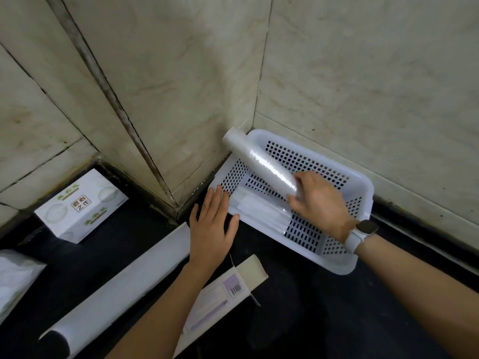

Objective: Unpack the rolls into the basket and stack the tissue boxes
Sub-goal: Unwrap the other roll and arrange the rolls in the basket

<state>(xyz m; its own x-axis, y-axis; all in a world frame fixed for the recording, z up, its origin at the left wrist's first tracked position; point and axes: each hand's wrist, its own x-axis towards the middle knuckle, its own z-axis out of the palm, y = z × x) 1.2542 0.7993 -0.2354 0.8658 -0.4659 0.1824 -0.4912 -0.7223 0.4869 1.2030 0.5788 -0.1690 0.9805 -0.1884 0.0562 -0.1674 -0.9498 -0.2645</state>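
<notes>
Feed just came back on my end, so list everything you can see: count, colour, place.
basket: 1, white perforated plastic, in the wall corner on the dark counter
roll held: 1, clear film, angled over the basket's left rim
roll in basket: 1, whitish, lying on the basket floor
long tube: 1, white, lying diagonally at lower left
open carton: 1, white with barcode, flap open, by the left forearm
tissue box: 1, white with green print, left by the wall
plastic bag: 1, white, far left edge
watch: 1, white strap, right wrist
left hand: open, flat at the basket's near-left rim
right hand: gripping the held roll's lower end
</notes>
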